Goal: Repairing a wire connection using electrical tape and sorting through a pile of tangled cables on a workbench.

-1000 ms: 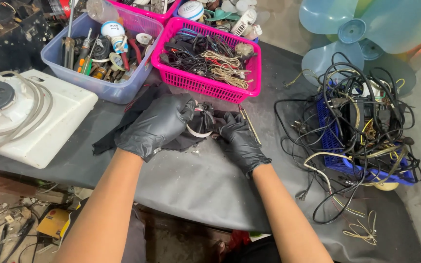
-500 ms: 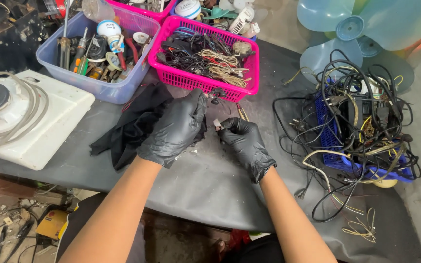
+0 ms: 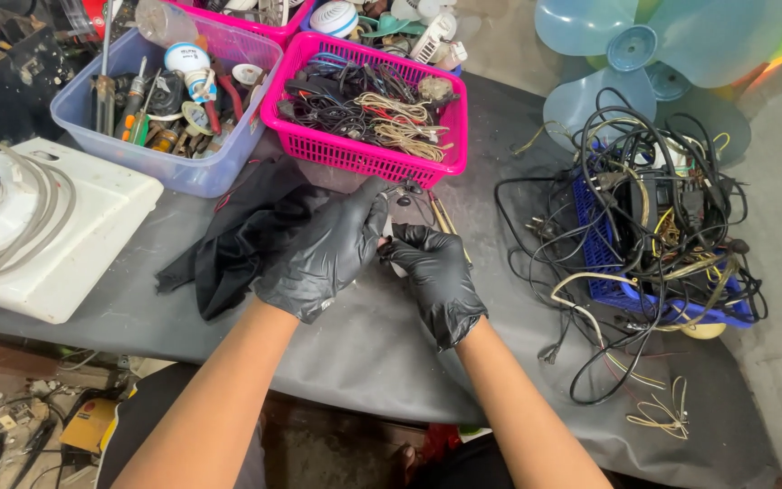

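Grey sheeting covered the worktop (image 3: pixel 391 362), and both my gloved hands met near its middle. Between them sat a small part (image 3: pixel 398 201) with thin dark wires; I could not tell what it was, since the gloves hid most of it. My left hand (image 3: pixel 323 258) was curled loosely over it from the left, fingers bent and close together, and whether it truly gripped the part I could not tell. My right hand (image 3: pixel 436 276) was bent into a near fist beside it, fingertips touching the left glove, its hold likewise hidden.

Just left of my left hand lay a crumpled black cloth (image 3: pixel 228 240). Behind the hands, toward the far edge, stood a pink basket (image 3: pixel 364 163) full of wires, and left of it a clear blue bin (image 3: pixel 151 167) of screwdrivers and small tools. A white appliance (image 3: pixel 56 235) rested at the left edge. Toward the right edge a blue crate (image 3: pixel 608 263) lay buried under tangled black and yellow cables (image 3: pixel 653 190), with a pale blue fan blade (image 3: pixel 635 45) behind it at the far right corner.
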